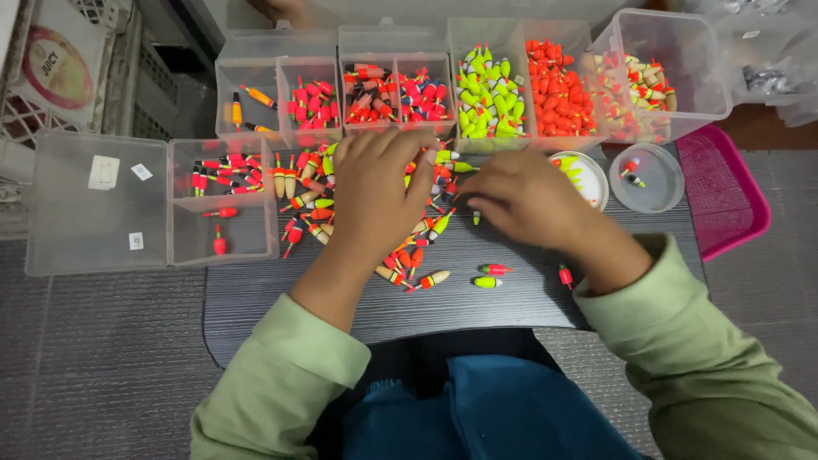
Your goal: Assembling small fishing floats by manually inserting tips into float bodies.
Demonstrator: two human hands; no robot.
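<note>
Two hands worked over a dark worktop (511, 298) strewn w/ small fishing floats (409, 247). Left hand (375, 192) lay palm-down on the loose pile, fingers spread and slightly curled, prob. to pin and rake the floats; no float seen gripped. Right hand (520, 200) was cupped, fingertips pinched toward the pile's right edge; whether it gripped a float, cannot tell, as the fingers hid the contact.

Pile sat centre-worktop, between the hands and a row of clear compartment boxes (426, 94) at the far edge, each cell holding one colour type, approx., so sorted stock stayed near. Loose floats pointed every way, no common axis. Two strays, a green-and-red float (488, 282) and a cream-and-red float (432, 279), lay near the pile w/ long axes roughly left-right.
</note>
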